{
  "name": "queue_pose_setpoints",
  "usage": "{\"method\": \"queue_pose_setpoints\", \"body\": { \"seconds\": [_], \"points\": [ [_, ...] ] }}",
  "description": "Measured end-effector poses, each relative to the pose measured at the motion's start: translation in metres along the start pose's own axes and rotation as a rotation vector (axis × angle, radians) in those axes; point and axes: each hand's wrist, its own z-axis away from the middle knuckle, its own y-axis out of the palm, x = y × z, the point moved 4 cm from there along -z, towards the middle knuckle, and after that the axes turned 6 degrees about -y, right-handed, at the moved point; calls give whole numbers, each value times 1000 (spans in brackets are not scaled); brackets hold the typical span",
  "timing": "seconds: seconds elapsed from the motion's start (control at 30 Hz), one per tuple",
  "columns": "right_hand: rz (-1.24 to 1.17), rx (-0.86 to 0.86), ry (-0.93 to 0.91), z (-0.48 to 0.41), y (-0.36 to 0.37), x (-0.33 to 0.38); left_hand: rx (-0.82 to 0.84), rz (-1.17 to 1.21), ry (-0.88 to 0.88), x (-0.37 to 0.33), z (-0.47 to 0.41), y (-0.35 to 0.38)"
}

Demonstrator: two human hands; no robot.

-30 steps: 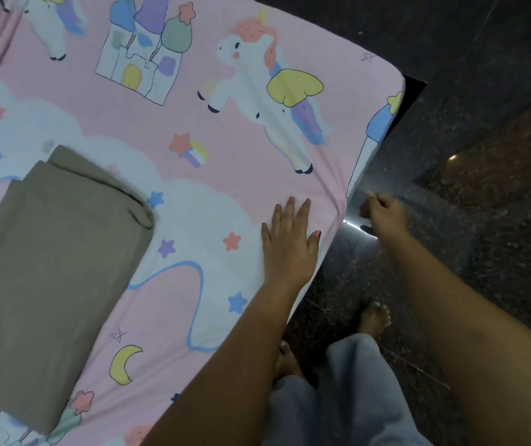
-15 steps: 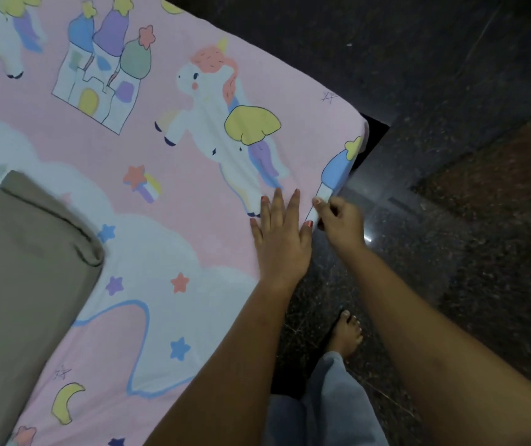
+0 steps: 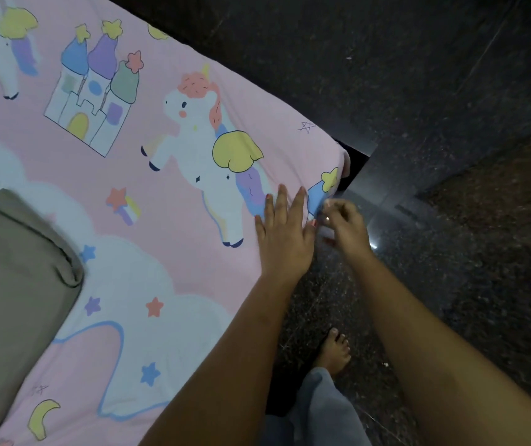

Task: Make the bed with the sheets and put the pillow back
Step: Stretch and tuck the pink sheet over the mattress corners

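Shifted since half a second back: left hand point(image 3: 285, 235) has slid along the bed edge toward the corner, fingertips now beside the printed unicorn's tail. Head view, the sole view: left hand flat, fingers straight and spread, palm pressing the pink printed sheet point(image 3: 177, 226), which lies directly beneath it and runs far to its left; right hand point(image 3: 344, 225) just right of the left thumb, fingers curled at the sheet's hanging side, blurred; whether they pinch the cloth cannot be told; folded taupe cloth point(image 3: 16, 284) on the sheet, well left of both hands; bare foot point(image 3: 333, 352) on dark speckled floor point(image 3: 450, 284), nearer the camera than the hands.
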Motion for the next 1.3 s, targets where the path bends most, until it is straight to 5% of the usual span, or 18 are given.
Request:
{"method": "queue_pose_setpoints", "body": {
  "seconds": [0.43, 0.6, 0.77, 0.93, 1.1, 1.3],
  "points": [
    [291, -20, -178, -53, -4, 50, -37, 87, -70, -39, -15, 6],
    [43, -62, -52, -56, -9, 47, -72, 265, -79, -41, -21, 2],
    [86, -101, -42, -61, -5, 46, -210, 362, -80, -41, -26, -6],
    [386, -75, -141, -68, -3, 55, -342, 456, -275, -44, -39, -21],
    [734, 1, -139, -73, 1, 67, -250, 431, -522, -41, -60, -32],
    [974, -71, -279, -68, -11, 75, -163, 390, -425, -45, -65, -39]
  ]
}}
